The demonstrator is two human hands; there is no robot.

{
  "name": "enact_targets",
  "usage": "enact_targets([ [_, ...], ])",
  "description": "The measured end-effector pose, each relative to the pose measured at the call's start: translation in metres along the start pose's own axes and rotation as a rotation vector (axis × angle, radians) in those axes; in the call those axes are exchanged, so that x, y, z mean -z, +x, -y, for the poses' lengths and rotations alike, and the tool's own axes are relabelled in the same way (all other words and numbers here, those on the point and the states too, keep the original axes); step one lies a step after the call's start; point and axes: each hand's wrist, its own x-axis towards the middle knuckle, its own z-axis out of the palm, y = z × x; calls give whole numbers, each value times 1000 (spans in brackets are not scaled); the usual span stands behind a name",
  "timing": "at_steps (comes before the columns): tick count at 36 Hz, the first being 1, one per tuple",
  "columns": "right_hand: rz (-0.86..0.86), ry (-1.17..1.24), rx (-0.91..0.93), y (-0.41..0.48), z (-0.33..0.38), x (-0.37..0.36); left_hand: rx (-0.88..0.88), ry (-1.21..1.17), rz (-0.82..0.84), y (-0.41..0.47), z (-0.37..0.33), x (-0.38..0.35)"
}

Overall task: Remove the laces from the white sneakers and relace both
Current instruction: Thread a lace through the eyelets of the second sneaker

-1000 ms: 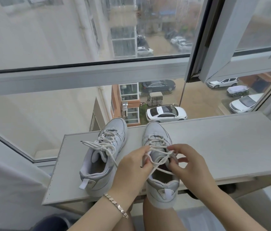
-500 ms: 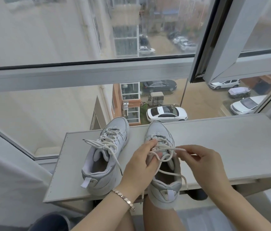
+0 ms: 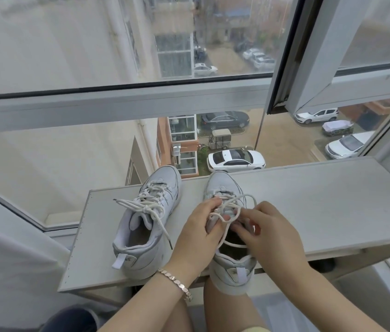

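We see two white sneakers standing on a pale counter (image 3: 321,204) set against a window, both with toes toward twelve o'clock and heels toward six. The right sneaker (image 3: 222,185) sits near the middle of the counter. Its heel juts past the near edge, above a bare leg (image 3: 225,312). The left sneaker (image 3: 141,238) stands just beside it at nine o'clock, wholly on the counter and apart from both hands.

Both hands meet over the right sneaker's tongue. The left hand (image 3: 196,238) comes in from seven o'clock, and its fingers (image 3: 213,203) are curled and pinch a stretch of the lace (image 3: 243,196). The right hand (image 3: 270,236) comes in from five o'clock, its bent fingers (image 3: 243,227) pinching another strand of the same lace low over the shoe's opening. Above the hands the lace rises in a slack loop that arcs toward one o'clock over the eyelets. A further strand trails across the opening toward six o'clock. The hands cover the eyelets, so we cannot tell how many the lace runs through.

On the left sneaker, the tied lace (image 3: 146,208) is threaded up the front and gathered in a knot over the tongue. One end lies toward ten o'clock. The other trails toward five o'clock and ends in a dark tip near the left wrist, which wears a metal bracelet (image 3: 177,282).

Through the glass at twelve o'clock we see parked cars, among them a white car (image 3: 236,160).
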Motion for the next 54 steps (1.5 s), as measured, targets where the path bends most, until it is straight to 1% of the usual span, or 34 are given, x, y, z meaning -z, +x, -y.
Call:
enact_targets([
  [2, 1, 22, 18, 0, 0, 1, 4, 1, 7, 1, 0, 2],
  [5, -68, 143, 74, -4, 1, 5, 18, -6, 7, 2, 1, 4],
  [8, -135, 200, 193, -12, 2, 6, 36, -31, 1, 3, 4, 5],
  [11, -222, 277, 280, -18, 8, 3, 22, -30, -45, 3, 5, 2],
  [14, -259, 291, 300, -19, 11, -3, 23, -14, -55, 3, 4, -3],
  [16, -253, 335, 230, -17, 9, -5, 72, -50, -34, 6, 1, -7],
  [17, -243, 400, 161, -16, 7, -4, 138, -126, -28, 7, -1, -8],
  [19, -229, 589, -16, -13, 5, 0, 266, -347, -44, 11, -8, -7],
  [20, -222, 694, -100, -9, 5, 2, 297, -421, -73, 14, -9, -6],
  [21, -218, 790, -157, -5, 6, 3, 304, -437, -87, 16, -11, -4],
  [24, -203, 980, -229, 8, 9, 5, 250, -300, -12, 25, -16, 5],
  [26, -189, 1016, -278, 14, 8, 2, 234, -197, 86, 29, -21, 12],
  [28, -174, 988, -306, 16, 3, -1, 191, -14, 178, 33, -22, 21],
  [31, -137, 1000, -283, 13, -2, -2, 77, 304, 347, 44, -21, 37],
  [33, -147, 1008, -251, 10, -2, 0, 73, 373, 448, 53, -23, 43],
  [34, -159, 1001, -231, 9, -2, 1, 79, 385, 471, 56, -23, 43],
  [38, -199, 879, -121, -1, 4, 5, 51, 443, 439, 63, -21, 38],
  [39, -193, 856, -56, -5, 8, 7, 41, 452, 422, 64, -20, 37],
  [43, -130, 759, 324, -13, 22, 14, 4, 482, 392, 63, -16, 35],
  [45, -77, 727, 400, -13, 24, 19, 4, 470, 380, 61, -13, 37],
  [47, 73, 669, 374, -10, 20, 24, 0, 431, 356, 58, -10, 37],
  [50, 410, 414, 225, 1, 12, 38, -7, 390, 320, 52, -8, 34],
  [51, 472, 348, 188, 5, 9, 43, -8, 390, 310, 51, -8, 33],
  [53, 477, 269, 162, 13, 6, 50, 8, 370, 302, 50, -8, 32],
  [54, 433, 239, 135, 17, 5, 52, 30, 340, 305, 49, -8, 31],
])
